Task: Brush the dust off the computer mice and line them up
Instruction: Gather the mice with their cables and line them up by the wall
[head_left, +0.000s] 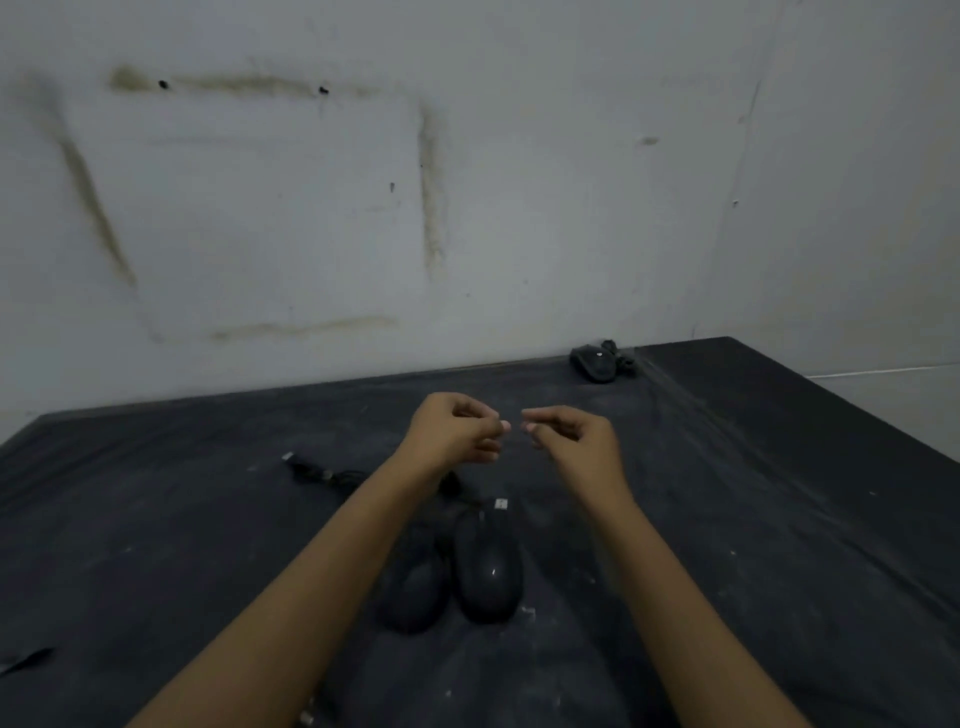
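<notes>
Two black computer mice lie side by side on the dark dusty table (156, 519): the left mouse (418, 592) is partly covered by my left forearm, the right mouse (488, 569) is fully in view. Their cables and USB plugs (322, 470) trail away behind them. A third black mouse (595, 362) sits far off by the wall. My left hand (457, 428) and my right hand (571, 439) hover above the table beyond the pair. Both have their fingers curled, fingertips facing each other a small gap apart, with nothing visible in them.
A stained white wall (467, 208) rises right behind the table. The table's right edge (857, 415) runs diagonally toward me. A small dark object (26, 660) lies at the near left edge, and another plug (306, 717) shows at the bottom.
</notes>
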